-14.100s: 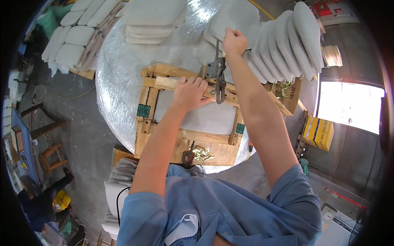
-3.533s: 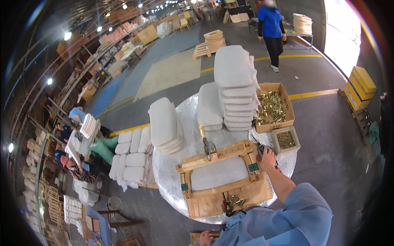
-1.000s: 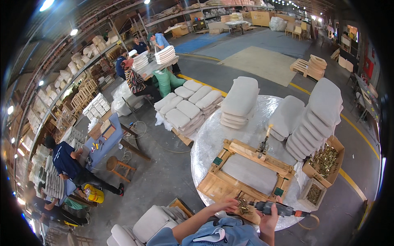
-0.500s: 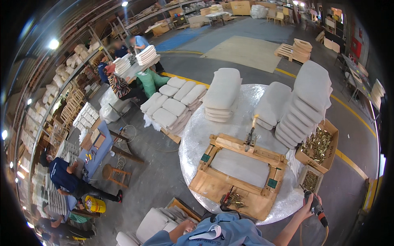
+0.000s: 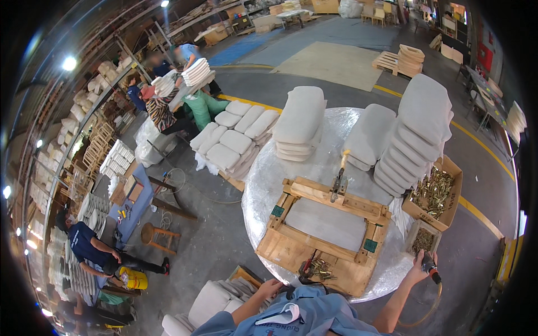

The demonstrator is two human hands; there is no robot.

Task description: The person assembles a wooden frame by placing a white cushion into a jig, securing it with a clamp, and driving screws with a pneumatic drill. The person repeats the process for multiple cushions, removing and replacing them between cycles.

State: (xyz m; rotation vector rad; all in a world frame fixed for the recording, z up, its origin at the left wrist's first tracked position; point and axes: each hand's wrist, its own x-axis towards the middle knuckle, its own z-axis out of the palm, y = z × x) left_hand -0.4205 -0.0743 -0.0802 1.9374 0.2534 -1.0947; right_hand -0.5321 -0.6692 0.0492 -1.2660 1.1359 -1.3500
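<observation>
My right hand (image 5: 416,272) grips a pneumatic screwdriver (image 5: 430,267) with an orange-banded end and an air hose. Its tip points at the small box of screws (image 5: 423,239) on the right edge of the round table (image 5: 263,196); the exact contact is hidden. My left hand (image 5: 270,289) is by the table's near edge, fingers curled together; what they hold, if anything, is hidden. Before me lies a wooden jig (image 5: 353,277) framing a grey padded panel (image 5: 325,225). A toggle clamp (image 5: 338,182) stands at its far side, and a red-handled clamp (image 5: 305,267) sits near loose brass-coloured hardware (image 5: 322,269).
Grey cushion stacks (image 5: 414,134) stand across the table's far side. A cardboard box of brass-coloured hardware (image 5: 434,193) is at the right. More cushions (image 5: 213,302) lie at my left, near a wooden stool (image 5: 154,235). A co-worker (image 5: 92,246) stands at the far left; others work farther back.
My right hand has moved forward with the screwdriver, bringing its tip to the small screw box. My left hand has come forward from beside my body to the table's near edge.
</observation>
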